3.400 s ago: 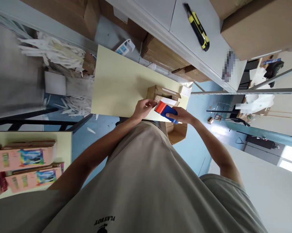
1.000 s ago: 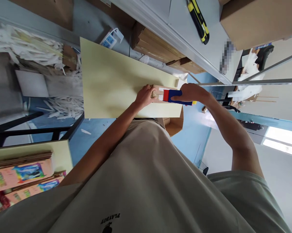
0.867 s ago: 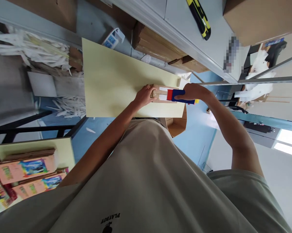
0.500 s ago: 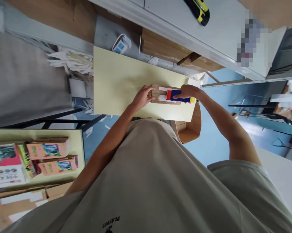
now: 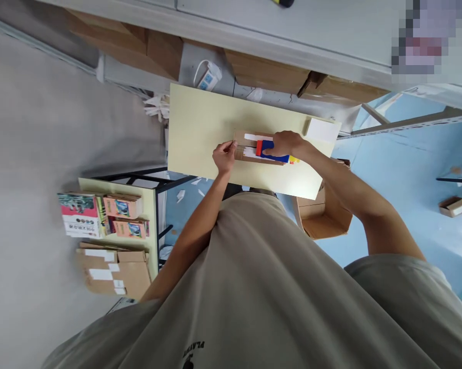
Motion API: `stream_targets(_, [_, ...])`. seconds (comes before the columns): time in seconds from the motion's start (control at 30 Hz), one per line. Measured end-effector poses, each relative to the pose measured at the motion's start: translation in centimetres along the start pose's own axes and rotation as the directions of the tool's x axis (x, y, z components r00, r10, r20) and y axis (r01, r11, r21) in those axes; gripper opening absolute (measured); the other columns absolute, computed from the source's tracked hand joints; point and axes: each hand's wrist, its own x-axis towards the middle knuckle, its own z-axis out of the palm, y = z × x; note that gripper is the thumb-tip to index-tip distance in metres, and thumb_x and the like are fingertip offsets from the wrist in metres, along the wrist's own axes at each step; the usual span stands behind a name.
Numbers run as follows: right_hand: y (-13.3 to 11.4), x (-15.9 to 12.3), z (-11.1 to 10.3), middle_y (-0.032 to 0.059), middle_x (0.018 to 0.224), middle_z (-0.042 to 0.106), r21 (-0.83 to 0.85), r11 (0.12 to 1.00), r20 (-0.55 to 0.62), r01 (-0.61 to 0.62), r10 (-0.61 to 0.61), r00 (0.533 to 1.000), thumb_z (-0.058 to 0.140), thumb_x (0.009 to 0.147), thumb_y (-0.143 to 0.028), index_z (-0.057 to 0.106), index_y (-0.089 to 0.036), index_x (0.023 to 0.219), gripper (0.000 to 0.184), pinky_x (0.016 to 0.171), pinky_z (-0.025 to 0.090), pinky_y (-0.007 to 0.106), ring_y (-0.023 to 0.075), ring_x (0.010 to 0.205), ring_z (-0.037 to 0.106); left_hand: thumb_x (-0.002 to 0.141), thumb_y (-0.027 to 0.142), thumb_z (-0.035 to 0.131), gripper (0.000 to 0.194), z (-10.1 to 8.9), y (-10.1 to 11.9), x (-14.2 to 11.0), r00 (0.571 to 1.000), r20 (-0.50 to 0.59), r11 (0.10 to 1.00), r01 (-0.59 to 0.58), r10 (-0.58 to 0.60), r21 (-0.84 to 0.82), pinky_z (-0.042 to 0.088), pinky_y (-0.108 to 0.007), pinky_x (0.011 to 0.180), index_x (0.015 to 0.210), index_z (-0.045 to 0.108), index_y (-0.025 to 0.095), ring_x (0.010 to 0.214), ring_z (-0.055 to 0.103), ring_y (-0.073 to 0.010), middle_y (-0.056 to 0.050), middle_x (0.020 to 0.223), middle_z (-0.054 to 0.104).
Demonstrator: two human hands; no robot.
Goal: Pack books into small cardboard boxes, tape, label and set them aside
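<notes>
A small brown cardboard box (image 5: 241, 136) with white strips on its top lies on the pale yellow tabletop (image 5: 200, 123). Its top flaps are closed, with a seam along the middle. My right hand (image 5: 286, 143) grips a tape dispenser (image 5: 276, 151), blue with a red front and a yellow part at the rear, which rests over the box's top. At the box's left end is my left hand (image 5: 225, 156), its thumb and fingers pinched together at the edge. Whatever lies between those fingertips is too small to make out.
A white block-like box (image 5: 323, 129) sits at the table's right end. An open carton (image 5: 325, 218) stands below that end. Books (image 5: 80, 215) and flattened cardboard (image 5: 115, 271) are on a lower-left table. A power strip (image 5: 209, 78) lies behind the tabletop, beneath a grey shelf (image 5: 292, 36).
The box's flaps were raised 3.4 s ago and are now down, with the dispenser brought onto them. My left fingers went from spread around the box end to pinched. The view has swung.
</notes>
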Motion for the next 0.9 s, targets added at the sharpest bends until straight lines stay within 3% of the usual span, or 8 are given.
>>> stream_targets(0.1, [0.2,-1.5,-0.9,0.0254,0.122,0.088,-0.024,0.999,0.028,0.044,-0.043,0.999,0.084,0.100,-0.078,0.083,-0.010,0.139,0.078,0.100,0.066,0.046,0.0439,0.121,0.084,0.102,0.048,0.087,0.027,0.0,0.2,0.1,0.998,-0.065,1.000,-0.016,0.018,0.025,0.064,-0.039,0.110,0.101,0.092,0.022,0.111,0.083,-0.0271,-0.010,0.109,0.088])
stream_targets(0.2, [2.2,-3.7,-2.0,0.0207,0.104,0.089,0.022,0.997,0.045,0.075,-0.076,0.996,0.082,0.101,-0.081,0.086,-0.012,0.129,0.075,0.093,0.067,0.044,0.0403,0.108,0.086,0.102,0.043,0.087,0.021,0.0,0.5,-0.1,0.995,-0.095,0.999,-0.032,0.034,0.023,0.065,-0.040,0.113,0.102,0.092,0.022,0.112,0.083,-0.0268,-0.008,0.110,0.088])
stream_targets(0.37, [9.3,-7.3,-2.9,0.0168,0.088,0.085,0.075,0.997,0.136,0.023,-0.033,0.990,0.076,0.102,-0.086,0.090,-0.015,0.109,0.072,0.088,0.067,0.048,0.0380,0.094,0.085,0.103,0.036,0.084,0.017,0.0,0.9,-0.3,0.992,-0.107,0.995,-0.055,0.065,0.088,0.064,-0.038,0.109,0.098,0.091,0.022,0.109,0.081,-0.0259,-0.007,0.104,0.085])
stream_targets(0.5, [13.7,-7.7,-1.9,0.0196,0.091,0.086,0.071,0.997,0.134,0.015,-0.025,0.991,0.071,0.105,-0.086,0.089,-0.014,0.111,0.075,0.089,0.066,0.049,0.0379,0.098,0.084,0.105,0.035,0.082,0.018,0.1,1.1,-0.4,0.990,-0.098,0.988,-0.094,0.106,0.123,0.063,-0.038,0.108,0.098,0.090,0.021,0.108,0.080,-0.0255,-0.006,0.103,0.084])
stream_targets(0.7, [14.2,-6.4,-0.3,0.0176,0.087,0.084,0.023,1.000,0.150,-0.018,0.015,0.989,0.069,0.107,-0.084,0.090,-0.014,0.109,0.073,0.084,0.064,0.046,0.0350,0.093,0.082,0.104,0.034,0.081,0.016,0.1,0.9,-0.5,0.985,-0.101,0.984,-0.123,0.137,0.131,0.064,-0.040,0.108,0.099,0.090,0.021,0.106,0.080,-0.0260,-0.006,0.102,0.084])
stream_targets(0.9, [15.3,-7.9,-1.1,0.0176,0.090,0.084,0.064,0.998,0.164,-0.010,-0.001,0.987,0.069,0.106,-0.084,0.089,-0.015,0.108,0.073,0.085,0.063,0.047,0.0352,0.093,0.082,0.105,0.037,0.083,0.018,0.0,1.4,-0.5,0.989,-0.101,0.986,-0.095,0.110,0.138,0.064,-0.040,0.105,0.096,0.089,0.021,0.103,0.080,-0.0250,-0.006,0.101,0.084])
